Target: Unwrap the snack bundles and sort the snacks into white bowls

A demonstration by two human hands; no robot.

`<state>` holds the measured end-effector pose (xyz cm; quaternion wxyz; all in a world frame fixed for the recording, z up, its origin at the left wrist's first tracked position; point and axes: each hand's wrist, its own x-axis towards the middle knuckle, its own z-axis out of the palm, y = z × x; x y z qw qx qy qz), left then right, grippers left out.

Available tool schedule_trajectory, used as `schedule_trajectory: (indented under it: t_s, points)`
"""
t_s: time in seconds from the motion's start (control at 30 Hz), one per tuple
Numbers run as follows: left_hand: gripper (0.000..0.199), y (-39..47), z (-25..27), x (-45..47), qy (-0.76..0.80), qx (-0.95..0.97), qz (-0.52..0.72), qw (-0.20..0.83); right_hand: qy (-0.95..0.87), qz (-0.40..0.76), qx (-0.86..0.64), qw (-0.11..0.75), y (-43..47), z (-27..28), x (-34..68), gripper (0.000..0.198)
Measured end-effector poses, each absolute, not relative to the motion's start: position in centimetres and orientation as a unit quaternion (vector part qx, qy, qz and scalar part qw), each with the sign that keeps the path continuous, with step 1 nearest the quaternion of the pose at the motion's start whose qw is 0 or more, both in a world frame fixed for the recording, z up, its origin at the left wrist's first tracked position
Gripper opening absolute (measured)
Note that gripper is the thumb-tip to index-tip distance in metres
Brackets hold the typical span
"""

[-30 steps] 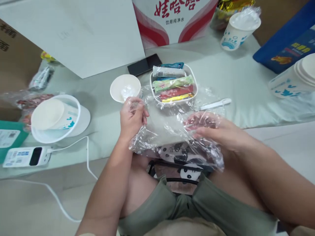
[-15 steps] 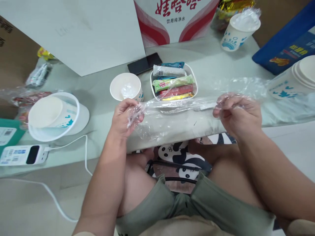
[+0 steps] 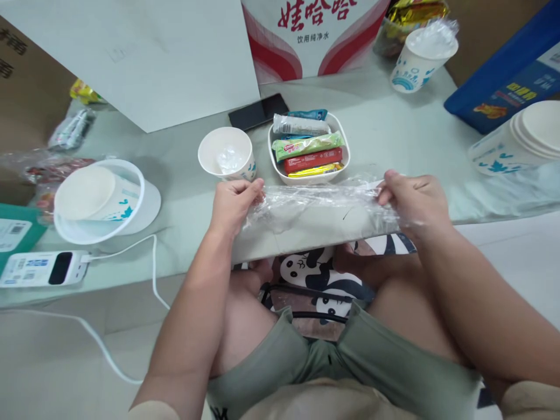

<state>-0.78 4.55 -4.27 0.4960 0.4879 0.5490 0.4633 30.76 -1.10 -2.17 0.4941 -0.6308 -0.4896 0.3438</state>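
Note:
A sheet of clear plastic film (image 3: 315,201) is stretched between my two hands above the table's front edge. My left hand (image 3: 236,201) pinches its left end, thumb on top. At the other end my right hand (image 3: 413,195) is closed on the film, with some of it hanging below the palm. Just beyond the film stands a white bowl (image 3: 345,157) of wrapped snack bars (image 3: 312,158). Left of the bowl, close to my left hand, is a paper cup (image 3: 205,154) with crumpled clear plastic (image 3: 230,157) inside.
A black phone (image 3: 258,112) lies behind the bowl. At left are a white tub (image 3: 151,201) holding a paper cup (image 3: 83,192), and a white device (image 3: 32,269) with a cable. Stacked paper cups (image 3: 494,146) stand at right, near a blue package (image 3: 494,87).
My hands have come slightly closer together. The film, which trailed out past my right hand, now lies mostly between the hands and hangs lower.

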Motion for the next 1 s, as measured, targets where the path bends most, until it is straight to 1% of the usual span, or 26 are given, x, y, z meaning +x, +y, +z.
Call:
schedule_trajectory:
  t_s: [0.07,0.13,0.17,0.27,0.3,0.33,0.43,0.47,0.6,0.7,0.8,0.87,0.9,1.0]
  points:
    - [0.031,4.4,-4.1,-0.7,0.531,0.496,0.474,0.498,-0.52,0.32,-0.638,0.469,-1.2,-2.0,30.4,0.031]
    - [0.033,4.2,-3.9,-0.8,0.495,0.495,0.484,0.525,-0.542,0.325,-0.623,0.46,-1.1,-2.1,30.3,0.019]
    - [0.037,4.1,-3.7,-0.8,0.476,0.492,0.486,0.543,-0.545,0.337,-0.612,0.465,-1.0,-2.3,30.2,0.023]
    - [0.05,4.0,-3.3,-1.1,0.437,0.485,0.477,0.589,-0.529,0.368,-0.581,0.497,-0.5,-3.1,30.5,0.053]
    - [0.052,4.0,-3.3,-1.2,0.431,0.485,0.472,0.597,-0.524,0.373,-0.58,0.5,-0.4,-3.3,30.7,0.058]
    - [0.054,4.0,-3.2,-1.4,0.427,0.485,0.468,0.602,-0.521,0.375,-0.586,0.495,-0.3,-3.5,30.9,0.055]
    - [0.054,3.9,-2.8,-1.8,0.431,0.486,0.469,0.598,-0.52,0.378,-0.606,0.468,-0.3,-3.6,31.5,0.027]
    - [0.053,3.9,-2.7,-1.9,0.435,0.486,0.468,0.597,-0.516,0.383,-0.601,0.474,-0.3,-3.5,31.5,0.023]
    - [0.05,3.6,-2.6,-1.8,0.439,0.483,0.465,0.598,-0.461,0.44,-0.566,0.524,-0.4,-3.1,30.9,0.028]
    - [0.061,3.5,-2.7,-1.6,0.428,0.481,0.486,0.592,-0.453,0.459,-0.576,0.503,-0.5,-3.1,30.8,0.032]
    - [0.073,3.5,-2.7,-1.9,0.422,0.476,0.494,0.593,-0.484,0.447,-0.595,0.461,-0.7,-3.2,31.8,0.043]
    - [0.076,3.5,-2.6,-2.2,0.412,0.476,0.491,0.601,-0.509,0.41,-0.612,0.445,-0.8,-3.4,32.6,0.048]
    - [0.077,3.5,-2.5,-2.3,0.405,0.479,0.487,0.608,-0.516,0.377,-0.622,0.453,-0.8,-3.4,32.8,0.047]
    - [0.076,3.4,-2.0,-2.2,0.377,0.482,0.458,0.645,-0.522,0.288,-0.599,0.534,-0.8,-3.2,32.0,0.031]
